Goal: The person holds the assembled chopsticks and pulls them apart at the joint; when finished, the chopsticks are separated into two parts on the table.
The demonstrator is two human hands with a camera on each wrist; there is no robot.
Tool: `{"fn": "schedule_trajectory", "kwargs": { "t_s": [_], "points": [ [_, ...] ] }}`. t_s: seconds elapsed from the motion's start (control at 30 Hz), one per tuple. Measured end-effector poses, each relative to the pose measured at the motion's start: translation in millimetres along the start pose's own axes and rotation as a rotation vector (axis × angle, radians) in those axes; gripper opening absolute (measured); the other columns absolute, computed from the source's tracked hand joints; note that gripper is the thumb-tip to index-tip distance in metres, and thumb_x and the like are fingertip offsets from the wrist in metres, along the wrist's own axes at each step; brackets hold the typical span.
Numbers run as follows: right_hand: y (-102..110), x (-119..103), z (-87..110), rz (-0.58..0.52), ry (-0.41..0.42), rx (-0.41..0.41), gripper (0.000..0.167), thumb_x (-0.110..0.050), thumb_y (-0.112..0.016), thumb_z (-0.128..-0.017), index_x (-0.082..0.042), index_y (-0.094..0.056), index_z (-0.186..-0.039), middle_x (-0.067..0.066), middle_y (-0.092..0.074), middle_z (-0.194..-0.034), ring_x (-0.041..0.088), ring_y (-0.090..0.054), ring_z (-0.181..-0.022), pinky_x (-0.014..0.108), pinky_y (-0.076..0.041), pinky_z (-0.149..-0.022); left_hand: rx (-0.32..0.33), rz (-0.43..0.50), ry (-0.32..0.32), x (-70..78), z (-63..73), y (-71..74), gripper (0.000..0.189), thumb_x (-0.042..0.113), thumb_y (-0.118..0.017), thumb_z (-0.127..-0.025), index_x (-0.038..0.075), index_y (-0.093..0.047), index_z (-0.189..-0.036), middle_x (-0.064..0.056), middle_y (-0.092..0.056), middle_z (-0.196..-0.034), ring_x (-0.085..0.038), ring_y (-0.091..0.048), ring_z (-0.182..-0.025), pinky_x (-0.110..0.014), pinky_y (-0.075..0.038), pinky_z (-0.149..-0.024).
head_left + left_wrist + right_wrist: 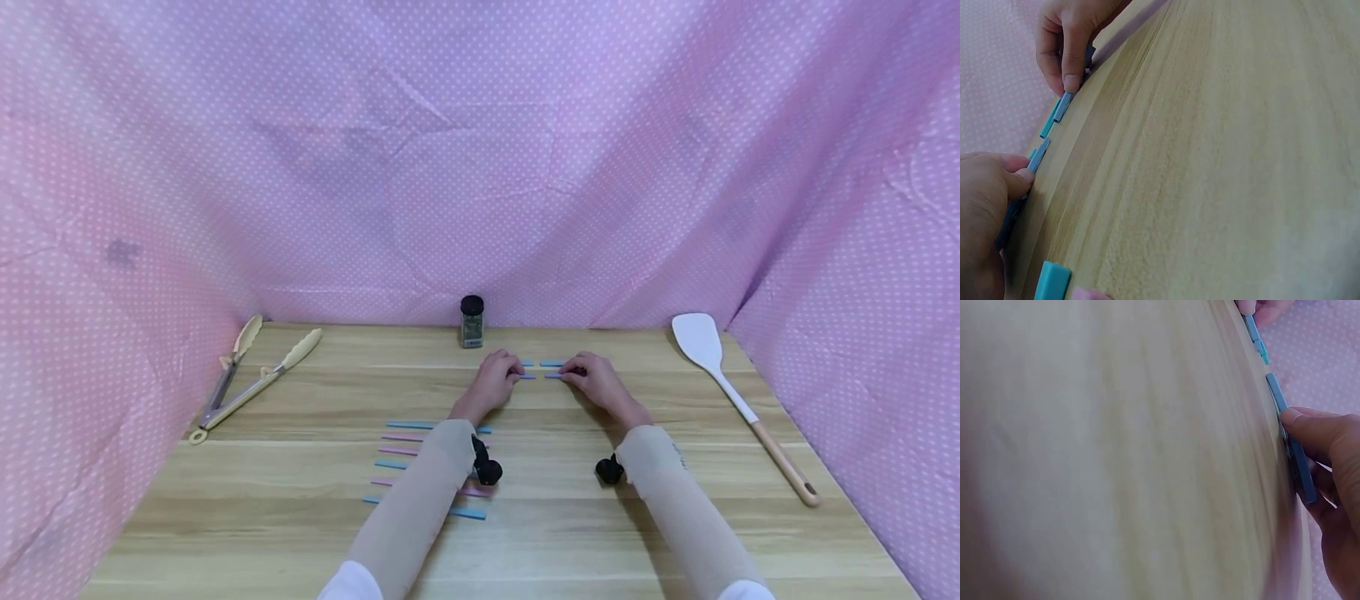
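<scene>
Centrally, towards the back of the surface (pixel 300 542) in the head view, stands a small jar (pixel 472 329), see-through, labelled, with greenish contents and a black lid (pixel 472 305) on top. The surface is pale wood with streaked grain; a creased pink cloth (pixel 487 167) with white dots hangs around its back and sides. Beyond the left arm lie tongs (pixel 251 395), spread in a V, metal with cream tips; at the right lies a spatula (pixel 712 358) with a broad white blade and a wooden handle end.

The left hand (pixel 493 382) pinches the left strip (pixel 528 377) and the right hand (pixel 600 383) pinches the right strip (pixel 552 375); both are thin, straight and purplish, nearly in line with a gap between their ends. Just behind them lie two blue strips (pixel 551 363). A stack of rows of blue and pink strips (pixel 408 426) lies nearer the person, partly hidden under the left forearm.

From the left wrist, the left strip looks grey-blue, its end jutting past the left thumb; the far hand's fingers close narrowly on the right strip, a blue strip just beside it. A blocky teal end (pixel 1052 281) shows at the bottom edge.

From the right wrist, the smooth, squared-off right strip runs between thumb and fingers, both its ends protruding. The left hand is cut off by the top edge, its strip angled downward.
</scene>
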State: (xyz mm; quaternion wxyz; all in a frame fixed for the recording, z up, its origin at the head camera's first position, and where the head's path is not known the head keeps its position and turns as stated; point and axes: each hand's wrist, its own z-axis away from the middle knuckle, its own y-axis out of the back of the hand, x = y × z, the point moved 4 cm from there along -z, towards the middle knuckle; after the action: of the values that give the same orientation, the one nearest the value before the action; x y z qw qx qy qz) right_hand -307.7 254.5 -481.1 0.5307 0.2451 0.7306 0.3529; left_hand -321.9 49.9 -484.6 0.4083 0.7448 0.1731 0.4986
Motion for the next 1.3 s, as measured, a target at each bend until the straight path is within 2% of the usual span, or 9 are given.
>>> {"fn": "schedule_trajectory", "kwargs": {
  "t_s": [0.37,0.7,0.87,1.03,1.3],
  "points": [
    [-1,-7,1.2,-0.008,0.012,0.001,0.009,-0.01,-0.068,-0.088,-0.007,-0.073,-0.094,0.008,-0.066,-0.095,0.023,-0.062,-0.09,0.039,-0.051,-0.08,0.013,0.008,-0.025,-0.1,3.5,1.5,0.009,0.006,-0.061,-0.092,0.01,-0.069,-0.091,-0.004,-0.059,-0.097,-0.022,-0.056,-0.098,-0.036,-0.044,-0.09],
    [0,-10,2.7,0.016,0.032,0.006,0.009,-0.011,-0.068,-0.088,-0.009,-0.073,-0.094,0.006,-0.065,-0.095,0.022,-0.061,-0.091,0.038,-0.049,-0.081,-0.015,-0.065,-0.04,1.4,5.1,1.5,0.008,0.011,-0.062,-0.093,0.013,-0.068,-0.098,-0.001,-0.058,-0.1,-0.02,-0.053,-0.098,-0.035,-0.042,-0.092],
    [2,-16,2.4,0.026,0.042,0.019,0.009,-0.011,-0.07,-0.086,-0.008,-0.072,-0.095,0.006,-0.064,-0.095,0.024,-0.059,-0.092,0.041,-0.05,-0.083,-0.015,-0.09,-0.064,3.2,9.0,9.5,0.013,0.016,-0.064,-0.091,0.013,-0.066,-0.104,-0.001,-0.058,-0.103,-0.02,-0.051,-0.101,-0.038,-0.039,-0.096],
    [2,-28,2.1,0.01,0.071,0.018,0.011,-0.011,-0.068,-0.088,-0.008,-0.071,-0.098,0.006,-0.063,-0.098,0.024,-0.059,-0.095,0.039,-0.053,-0.083,0.027,-0.097,-0.109,1.1,12.9,19.8,0.013,0.02,-0.064,-0.091,0.013,-0.066,-0.102,0.0,-0.059,-0.102,-0.019,-0.053,-0.101,-0.035,-0.041,-0.094],
    [-5,-48,1.8,-0.03,0.093,-0.007,0.014,-0.012,-0.067,-0.089,-0.007,-0.07,-0.101,0.004,-0.064,-0.096,0.018,-0.06,-0.089,0.032,-0.054,-0.079,0.042,-0.024,-0.134,-5.9,24.3,30.9,0.014,0.022,-0.065,-0.092,0.011,-0.066,-0.1,-0.001,-0.06,-0.099,-0.018,-0.054,-0.098,-0.032,-0.046,-0.089]
  ]
}}
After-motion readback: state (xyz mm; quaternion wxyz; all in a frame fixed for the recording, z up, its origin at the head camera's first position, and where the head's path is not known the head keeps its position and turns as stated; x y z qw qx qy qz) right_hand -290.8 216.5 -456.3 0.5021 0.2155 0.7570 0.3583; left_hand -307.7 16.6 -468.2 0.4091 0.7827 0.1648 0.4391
